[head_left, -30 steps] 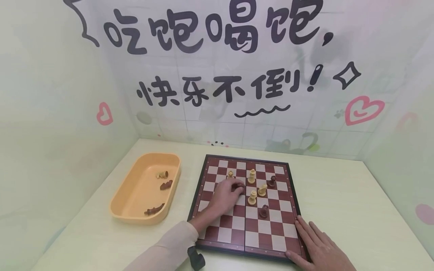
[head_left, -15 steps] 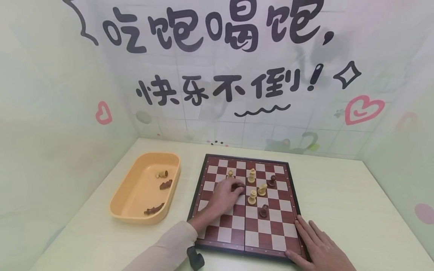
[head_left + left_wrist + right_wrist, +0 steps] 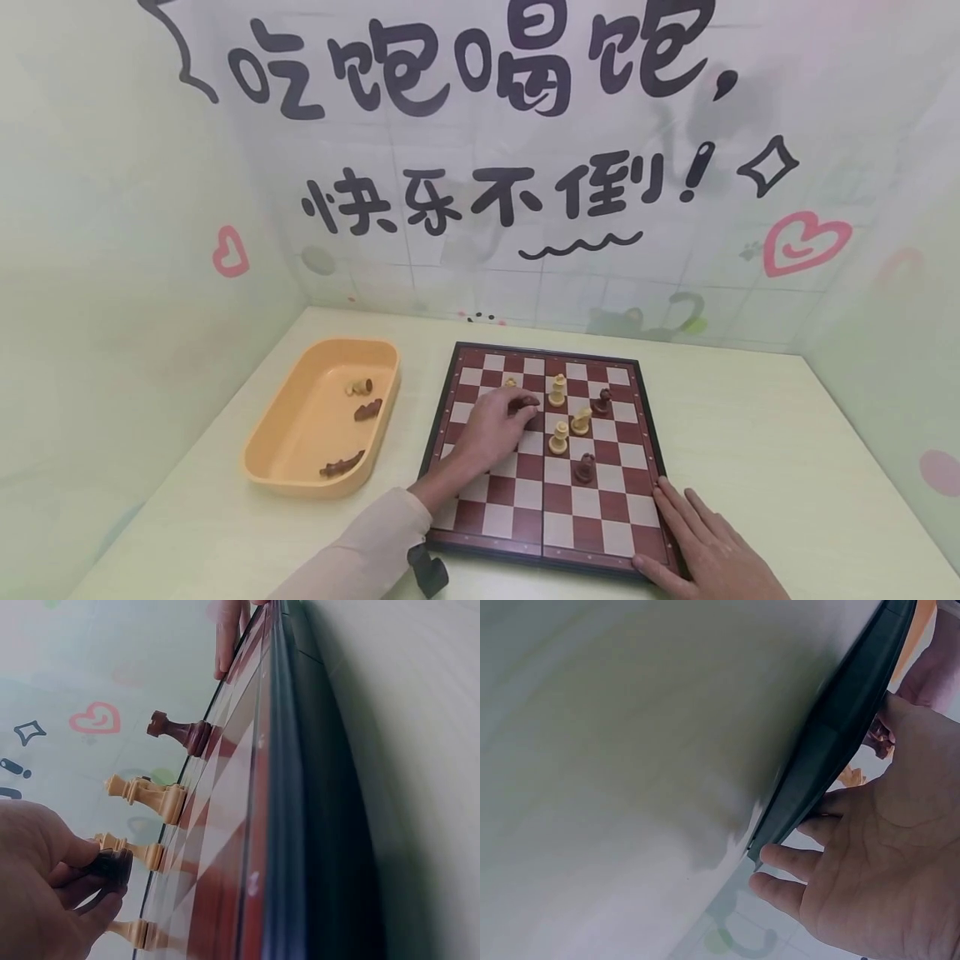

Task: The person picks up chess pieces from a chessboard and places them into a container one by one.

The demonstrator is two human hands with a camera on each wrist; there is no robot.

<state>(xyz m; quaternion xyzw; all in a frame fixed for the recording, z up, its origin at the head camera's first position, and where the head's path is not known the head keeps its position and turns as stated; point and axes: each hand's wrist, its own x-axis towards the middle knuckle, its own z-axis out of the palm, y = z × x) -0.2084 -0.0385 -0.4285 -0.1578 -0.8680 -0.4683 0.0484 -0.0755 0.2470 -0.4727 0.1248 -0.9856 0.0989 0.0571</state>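
Dark piece point(image 3: 112, 866) is above the board point(image 3: 497, 520), nearer its far edge, pinched in your curled left hand point(image 3: 487, 433). Your right hand point(image 3: 712, 546), fingers straight, touches the board's near right corner. 3 pieces point(image 3: 368, 410) lie in the tray point(image 3: 303, 425) near the desk's point(image 3: 765, 442) left edge.

The chessboard point(image 3: 497, 521) is checked maroon and white, light pieces point(image 3: 558, 439) cream, dark pieces point(image 3: 585, 469) brown, the tray point(image 3: 300, 425) pale orange.

In front of you, a pale backdrop point(image 3: 450, 287) carries two lines of bold black Chinese lettering point(image 3: 507, 200). A small pink heart point(image 3: 231, 252) sits leftward; rightward, a larger pink heart point(image 3: 797, 247), beneath a four-pointed star outline point(image 3: 767, 167).
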